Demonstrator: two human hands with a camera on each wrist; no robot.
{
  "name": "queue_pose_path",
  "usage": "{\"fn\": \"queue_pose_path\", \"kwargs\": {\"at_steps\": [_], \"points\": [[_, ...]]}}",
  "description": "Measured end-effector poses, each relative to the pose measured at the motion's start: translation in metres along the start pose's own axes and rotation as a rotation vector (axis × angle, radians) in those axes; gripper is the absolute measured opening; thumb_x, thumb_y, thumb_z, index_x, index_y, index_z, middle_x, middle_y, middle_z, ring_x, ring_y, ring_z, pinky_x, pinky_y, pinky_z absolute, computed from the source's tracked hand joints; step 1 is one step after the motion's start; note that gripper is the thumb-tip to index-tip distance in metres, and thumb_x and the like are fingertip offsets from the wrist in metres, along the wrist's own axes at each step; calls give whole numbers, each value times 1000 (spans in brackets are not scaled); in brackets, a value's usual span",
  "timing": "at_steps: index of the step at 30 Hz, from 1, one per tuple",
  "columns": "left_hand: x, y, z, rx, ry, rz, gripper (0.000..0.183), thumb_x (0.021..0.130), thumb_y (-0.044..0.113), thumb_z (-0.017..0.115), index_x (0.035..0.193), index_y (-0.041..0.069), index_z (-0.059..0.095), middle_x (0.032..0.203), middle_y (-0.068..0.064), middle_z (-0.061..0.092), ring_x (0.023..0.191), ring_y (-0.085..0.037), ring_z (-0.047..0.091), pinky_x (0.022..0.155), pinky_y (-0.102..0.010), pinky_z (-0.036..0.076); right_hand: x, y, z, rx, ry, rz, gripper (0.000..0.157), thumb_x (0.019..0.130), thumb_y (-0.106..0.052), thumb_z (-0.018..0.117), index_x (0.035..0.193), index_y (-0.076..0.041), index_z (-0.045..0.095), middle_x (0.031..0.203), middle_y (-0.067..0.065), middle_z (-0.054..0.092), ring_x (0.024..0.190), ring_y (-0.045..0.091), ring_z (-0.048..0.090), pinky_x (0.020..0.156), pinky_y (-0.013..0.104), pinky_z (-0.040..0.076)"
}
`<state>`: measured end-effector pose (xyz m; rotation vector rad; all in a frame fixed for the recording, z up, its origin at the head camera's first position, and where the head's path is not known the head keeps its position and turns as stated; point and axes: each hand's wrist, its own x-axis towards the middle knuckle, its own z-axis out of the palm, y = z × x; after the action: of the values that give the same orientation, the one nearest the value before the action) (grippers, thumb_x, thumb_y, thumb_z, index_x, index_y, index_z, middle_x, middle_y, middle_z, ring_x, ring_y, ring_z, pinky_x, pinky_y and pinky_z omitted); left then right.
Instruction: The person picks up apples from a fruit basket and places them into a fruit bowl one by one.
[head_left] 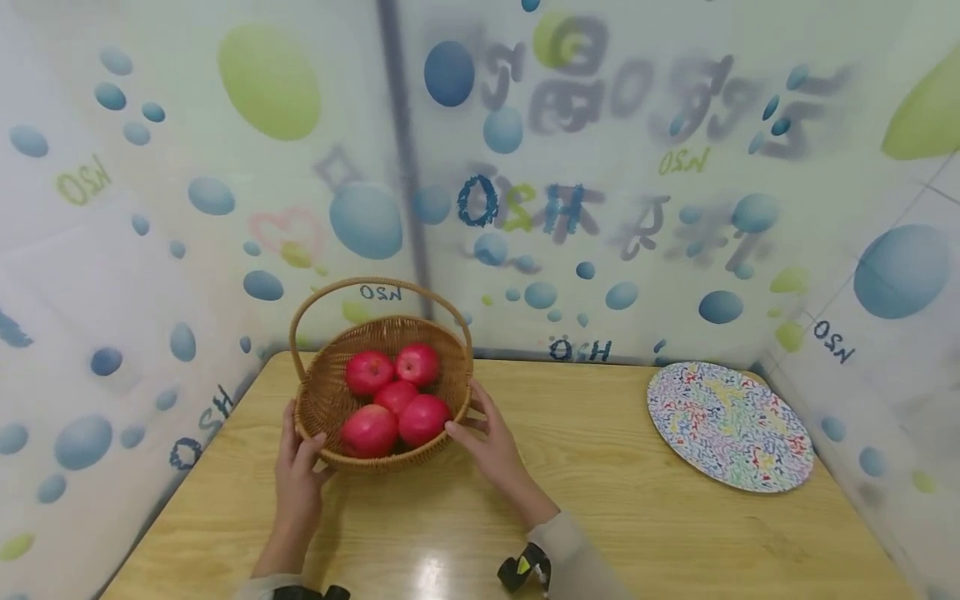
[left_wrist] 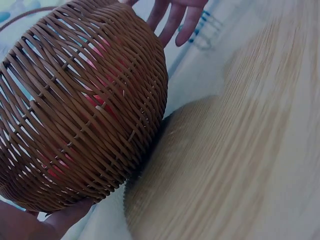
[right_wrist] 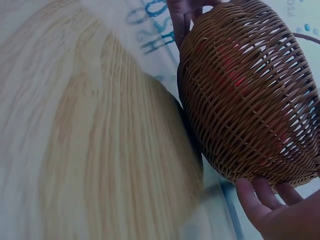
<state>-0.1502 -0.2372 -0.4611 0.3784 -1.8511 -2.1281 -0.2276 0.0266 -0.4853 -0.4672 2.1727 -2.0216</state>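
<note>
A brown wicker basket [head_left: 315, 408] with a tall arched handle leans toward me at the left of the table, its woven underside [left_wrist: 85, 115] close over the wood. Several red apples [head_left: 370, 431] lie inside it; through the weave they show as red patches in both wrist views. My left hand [head_left: 298, 479] grips the basket's left side, thumb over the rim and fingers along the outside. On the opposite side, my right hand [head_left: 495, 446] holds the basket with its thumb at the rim and its fingers against the outer wall, partly hidden behind it in the head view.
A round board [head_left: 731, 425] with a multicoloured speckled pattern lies at the right rear of the wooden table [head_left: 585, 475]. Pale curtain-like walls [head_left: 600, 250] printed with blue and green spots enclose the table at the back and both sides.
</note>
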Motion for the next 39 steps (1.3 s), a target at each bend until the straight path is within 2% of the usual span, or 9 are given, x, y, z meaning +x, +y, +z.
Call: {"fn": "queue_pose_path", "kwargs": {"at_steps": [3, 6, 10, 13, 22, 27, 31, 36, 39], "points": [[-3, -2, 8, 18, -18, 0, 72, 105, 13, 39, 163, 37, 4, 171, -14, 5, 153, -42, 20, 85, -26, 55, -4, 1, -10, -5, 16, 10, 76, 97, -34, 69, 160, -33, 26, 154, 15, 43, 131, 36, 55, 99, 44, 54], [-5, -4, 16, 29, -23, 3, 72, 105, 13, 40, 163, 38, 5, 171, -13, 7, 152, -40, 21, 88, -29, 55, -6, 1, -19, 1, 23, 17, 76, 96, -32, 69, 160, -33, 27, 154, 16, 43, 131, 36, 55, 98, 43, 55], [-7, -9, 26, 4, -32, 11, 72, 105, 12, 41, 163, 38, 6, 171, -11, 9, 150, -38, 24, 79, -19, 53, -9, 0, -29, 10, 37, 15, 75, 96, -29, 70, 159, -32, 30, 152, 18, 45, 130, 37, 57, 98, 44, 55], [-9, -11, 33, -4, -48, 16, 72, 105, 12, 41, 163, 37, 6, 171, -11, 10, 149, -37, 27, 77, -17, 53, -11, 0, -36, 6, 57, 28, 75, 95, -27, 71, 159, -33, 31, 151, 18, 47, 129, 37, 58, 99, 46, 55], [-9, -22, 60, 14, -44, 33, 72, 103, 12, 43, 163, 36, 12, 168, -11, 20, 141, -33, 38, 79, -22, 55, -18, -2, -59, 43, 92, 66, 75, 97, -24, 69, 160, -30, 29, 152, 22, 43, 133, 42, 54, 100, 47, 56], [-9, -25, 74, -9, -41, 52, 73, 101, 9, 45, 163, 34, 17, 165, -13, 26, 125, -18, 54, 79, -25, 57, -21, -2, -71, 8, 135, 68, 74, 97, -23, 69, 160, -29, 30, 150, 22, 45, 131, 41, 56, 98, 45, 57], [-10, -27, 85, -22, -47, 74, 75, 99, 6, 47, 163, 30, 18, 163, -15, 29, 115, -7, 58, 77, -25, 58, -25, -4, -80, 25, 152, 80, 72, 98, -19, 66, 159, -27, 30, 150, 24, 45, 129, 41, 58, 93, 48, 59], [-12, -29, 100, -35, -67, 67, 76, 98, 7, 49, 163, 31, 19, 163, -15, 29, 115, -8, 59, 78, -23, 57, -29, -10, -92, 34, 165, 93, 69, 101, -13, 60, 160, -25, 27, 151, 26, 41, 130, 43, 57, 94, 56, 57], [-13, -29, 110, -37, -76, 64, 75, 98, 6, 49, 163, 31, 19, 163, -14, 29, 114, -9, 60, 77, -24, 57, -30, -15, -100, 7, 171, 111, 68, 101, -10, 56, 160, -24, 25, 152, 27, 39, 129, 43, 56, 95, 57, 56]]}}
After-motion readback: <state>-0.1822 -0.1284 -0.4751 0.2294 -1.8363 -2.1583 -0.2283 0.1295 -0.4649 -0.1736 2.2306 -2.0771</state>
